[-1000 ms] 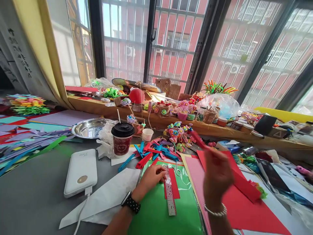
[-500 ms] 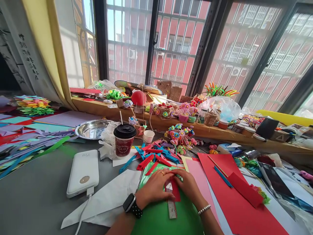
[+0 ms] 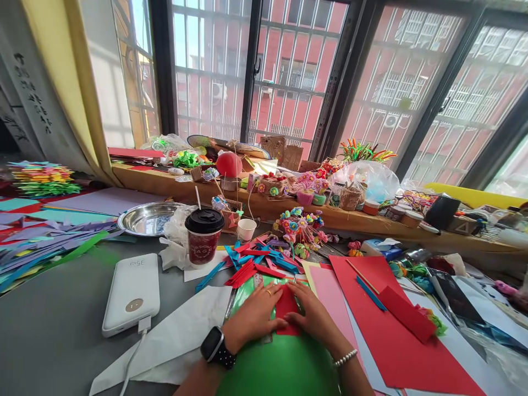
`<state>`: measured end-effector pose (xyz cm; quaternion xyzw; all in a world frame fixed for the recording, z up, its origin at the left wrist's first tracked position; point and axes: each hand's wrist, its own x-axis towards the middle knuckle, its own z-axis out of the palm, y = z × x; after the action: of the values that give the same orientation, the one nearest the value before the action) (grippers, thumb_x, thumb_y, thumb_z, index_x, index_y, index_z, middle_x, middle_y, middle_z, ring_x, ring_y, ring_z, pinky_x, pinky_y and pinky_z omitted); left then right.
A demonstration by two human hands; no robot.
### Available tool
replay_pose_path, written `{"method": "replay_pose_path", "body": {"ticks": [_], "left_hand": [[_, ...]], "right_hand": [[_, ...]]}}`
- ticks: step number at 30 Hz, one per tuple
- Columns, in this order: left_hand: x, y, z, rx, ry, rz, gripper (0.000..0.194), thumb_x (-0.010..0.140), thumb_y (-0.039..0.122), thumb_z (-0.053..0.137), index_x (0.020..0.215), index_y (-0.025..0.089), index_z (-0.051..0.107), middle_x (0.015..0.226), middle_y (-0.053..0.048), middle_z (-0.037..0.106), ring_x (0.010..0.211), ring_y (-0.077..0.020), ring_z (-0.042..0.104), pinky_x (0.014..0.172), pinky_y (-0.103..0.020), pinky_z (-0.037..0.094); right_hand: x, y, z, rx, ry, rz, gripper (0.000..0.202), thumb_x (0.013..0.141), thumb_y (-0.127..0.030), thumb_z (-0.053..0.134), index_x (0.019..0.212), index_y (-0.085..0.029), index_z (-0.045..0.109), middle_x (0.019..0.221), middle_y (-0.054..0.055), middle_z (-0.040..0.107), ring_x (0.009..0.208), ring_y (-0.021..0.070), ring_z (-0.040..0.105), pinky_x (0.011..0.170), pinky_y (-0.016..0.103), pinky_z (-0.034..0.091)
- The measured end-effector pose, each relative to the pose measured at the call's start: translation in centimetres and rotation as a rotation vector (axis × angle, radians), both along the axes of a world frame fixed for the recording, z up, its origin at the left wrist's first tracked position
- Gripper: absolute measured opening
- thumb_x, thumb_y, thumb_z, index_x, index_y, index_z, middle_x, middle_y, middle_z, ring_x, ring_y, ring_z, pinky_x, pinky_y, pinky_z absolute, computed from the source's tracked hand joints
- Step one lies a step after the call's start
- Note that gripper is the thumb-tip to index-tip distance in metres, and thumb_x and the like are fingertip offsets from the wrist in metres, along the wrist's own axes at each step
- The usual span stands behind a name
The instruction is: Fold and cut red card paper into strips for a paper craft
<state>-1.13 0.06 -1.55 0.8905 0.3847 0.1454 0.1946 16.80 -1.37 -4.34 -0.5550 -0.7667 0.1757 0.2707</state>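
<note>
My left hand (image 3: 256, 312) lies flat with fingers stretched out, its fingertips at the left edge of a small red paper strip (image 3: 287, 307). A clear ruler (image 3: 258, 280) runs beneath this hand; its far end and a bit near the thumb show, and the rest is covered. My right hand (image 3: 312, 311) rests along the strip's right side, fingers extended, thumb on the paper near the left thumb. Under both hands is a glossy green surface (image 3: 280, 366). Folded red and blue paper pieces (image 3: 264, 258) are heaped just beyond the fingertips.
A lidded cup (image 3: 203, 242) with a straw and a small white paper cup (image 3: 246, 229) stand behind. To the left are a white power bank (image 3: 131, 294) with its cable and a steel plate (image 3: 124, 220). Red card sheets (image 3: 408, 335) spread on the right, below a crowded windowsill.
The ruler has shifted left off the red strip and is now mostly under my left hand. My hands have moved a little apart, uncovering more of the strip. The view has shifted slightly.
</note>
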Motion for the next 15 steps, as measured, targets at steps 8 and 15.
{"method": "replay_pose_path", "body": {"ticks": [8,15], "left_hand": [[0.4,0.2,-0.5,0.149,-0.060,0.165,0.041,0.065,0.033,0.060,0.104,0.019,0.053,0.103,-0.008,0.057,0.098,-0.0230,0.049,0.090,-0.038,0.032],[0.4,0.6,-0.8,0.079,-0.137,0.211,0.056,0.064,0.031,0.060,0.116,0.020,0.042,0.115,-0.009,0.051,0.106,-0.0239,0.043,0.094,-0.039,0.026]], "right_hand": [[0.3,0.1,-0.1,0.114,0.016,-0.194,0.019,0.065,-0.022,0.059,0.083,-0.016,0.059,0.117,0.013,0.048,0.112,0.0246,0.039,0.091,0.038,0.033],[-1.2,-0.3,0.9,0.084,0.296,-0.150,0.005,0.064,-0.021,0.056,0.067,-0.019,0.053,0.085,0.007,0.062,0.085,0.0225,0.057,0.071,0.033,0.046]]}}
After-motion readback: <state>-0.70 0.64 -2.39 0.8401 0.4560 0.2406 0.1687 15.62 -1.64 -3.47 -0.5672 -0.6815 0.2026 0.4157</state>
